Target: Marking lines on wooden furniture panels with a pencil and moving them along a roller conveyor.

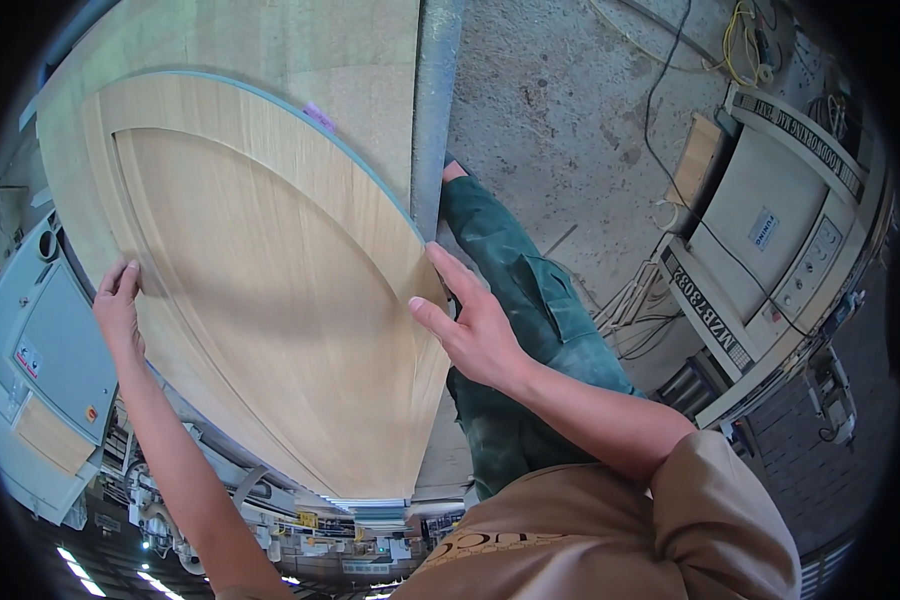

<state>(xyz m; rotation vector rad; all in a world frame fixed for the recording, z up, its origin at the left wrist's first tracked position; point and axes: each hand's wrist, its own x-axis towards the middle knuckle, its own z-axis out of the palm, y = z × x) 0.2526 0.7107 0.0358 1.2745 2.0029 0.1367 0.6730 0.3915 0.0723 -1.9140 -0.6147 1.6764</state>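
Observation:
A pale wood-grain door panel with a recessed centre lies in front of me, a blue strip along its far edge. It rests on a larger greenish-tan board. At the panel's left edge is my left hand, its thumb and fingers drawn together on the edge; what lies under the fingertips is partly hidden. My right hand lies at the right edge near the far corner, its fingers stretched out along the side and its thumb apart over the top face.
A grey-white woodworking machine stands on the concrete floor at right, a black cable running across it. A pale blue cabinet stands at left. Close by the board's right side is a leg in green trousers. Yellow cord lies far right.

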